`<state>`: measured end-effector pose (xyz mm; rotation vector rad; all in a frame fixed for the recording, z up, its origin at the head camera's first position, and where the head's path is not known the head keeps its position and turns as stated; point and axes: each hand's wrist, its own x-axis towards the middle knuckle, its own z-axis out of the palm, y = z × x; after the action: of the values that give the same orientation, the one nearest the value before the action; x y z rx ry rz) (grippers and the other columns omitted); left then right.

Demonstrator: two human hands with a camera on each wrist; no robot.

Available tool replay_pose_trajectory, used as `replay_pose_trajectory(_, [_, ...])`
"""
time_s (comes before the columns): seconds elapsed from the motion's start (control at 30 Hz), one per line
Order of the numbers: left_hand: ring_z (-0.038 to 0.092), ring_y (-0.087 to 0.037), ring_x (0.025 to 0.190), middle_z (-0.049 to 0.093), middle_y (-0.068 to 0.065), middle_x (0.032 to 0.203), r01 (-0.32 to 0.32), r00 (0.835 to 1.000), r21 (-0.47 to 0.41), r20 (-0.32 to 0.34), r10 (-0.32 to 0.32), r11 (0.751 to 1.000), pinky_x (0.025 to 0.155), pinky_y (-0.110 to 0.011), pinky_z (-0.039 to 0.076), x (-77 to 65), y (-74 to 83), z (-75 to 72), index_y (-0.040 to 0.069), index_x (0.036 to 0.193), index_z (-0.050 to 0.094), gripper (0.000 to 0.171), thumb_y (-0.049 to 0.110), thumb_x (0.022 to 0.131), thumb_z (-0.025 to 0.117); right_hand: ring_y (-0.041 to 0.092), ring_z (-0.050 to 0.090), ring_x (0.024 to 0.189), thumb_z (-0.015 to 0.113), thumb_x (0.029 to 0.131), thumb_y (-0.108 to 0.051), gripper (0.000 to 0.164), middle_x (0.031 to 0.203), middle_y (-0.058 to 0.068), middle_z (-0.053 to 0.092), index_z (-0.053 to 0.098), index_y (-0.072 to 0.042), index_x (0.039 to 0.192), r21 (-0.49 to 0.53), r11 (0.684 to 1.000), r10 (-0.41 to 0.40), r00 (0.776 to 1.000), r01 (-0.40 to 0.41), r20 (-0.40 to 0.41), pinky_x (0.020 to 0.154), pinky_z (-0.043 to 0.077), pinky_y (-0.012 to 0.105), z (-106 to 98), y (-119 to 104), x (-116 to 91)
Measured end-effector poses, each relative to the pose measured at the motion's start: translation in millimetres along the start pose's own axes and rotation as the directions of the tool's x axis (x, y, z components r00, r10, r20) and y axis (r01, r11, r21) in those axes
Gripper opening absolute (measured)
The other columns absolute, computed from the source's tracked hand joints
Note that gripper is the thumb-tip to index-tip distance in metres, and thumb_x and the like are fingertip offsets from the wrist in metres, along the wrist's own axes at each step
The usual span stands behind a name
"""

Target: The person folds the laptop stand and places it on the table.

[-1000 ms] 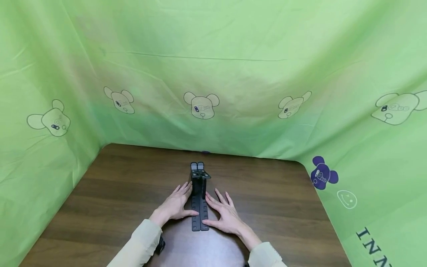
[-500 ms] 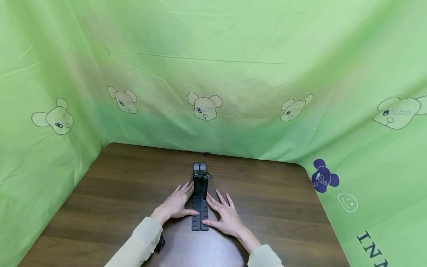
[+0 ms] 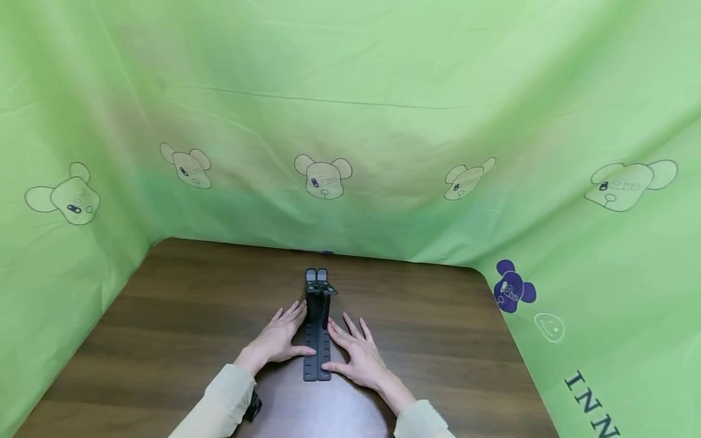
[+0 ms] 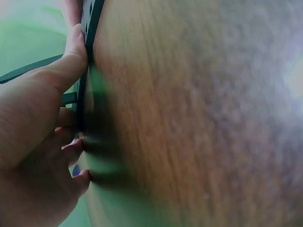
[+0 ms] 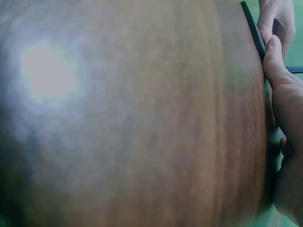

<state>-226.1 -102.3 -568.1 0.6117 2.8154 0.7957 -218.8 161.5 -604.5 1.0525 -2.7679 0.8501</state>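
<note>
A black folding stand [image 3: 310, 368], probably a laptop stand, lies on the table in the head view. Its two long notched bars run side by side, and a raised bracket stands toward the far end. My left hand [image 3: 275, 338] rests at its left side, fingers extended along the edge and thumb on the near bars. On the other side my right hand [image 3: 358, 360] has its fingers spread on the table, index fingertip by the stand and thumb on the right bar. In the left wrist view the thumb touches the stand's dark edge [image 4: 96, 23]; the right wrist view shows similar contact.
The brown wooden table [image 3: 438, 340] has rounded far corners. A green curtain [image 3: 328, 109] with printed bear heads encloses its back and both sides. Beside the left sleeve [image 3: 227, 395] a small black object [image 3: 253, 406] shows at the wrist.
The whole head view has shifted slightly, so everything appears a little further left. Both hands and the stand keep the same positions relative to each other.
</note>
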Motion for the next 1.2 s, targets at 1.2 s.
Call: replay_pose_trajectory(1.2, [0.079,-0.037,0.117,0.084,-0.017,0.12,-0.023,0.928,-0.415,-0.347,-0.134,0.91,0.103,-0.055,0.062,18.0,-3.8,4.9,0.0,0.122,0.082,0.039,0.035,0.107,0.072,0.031,0.077,0.12,0.07,0.109,-0.038,0.04,0.125,0.017,0.081,0.078,-0.004,0.13,0.289,0.956,0.115,0.973,-0.053,-0.202,0.104,0.062,0.044,-8.4,16.1,22.7])
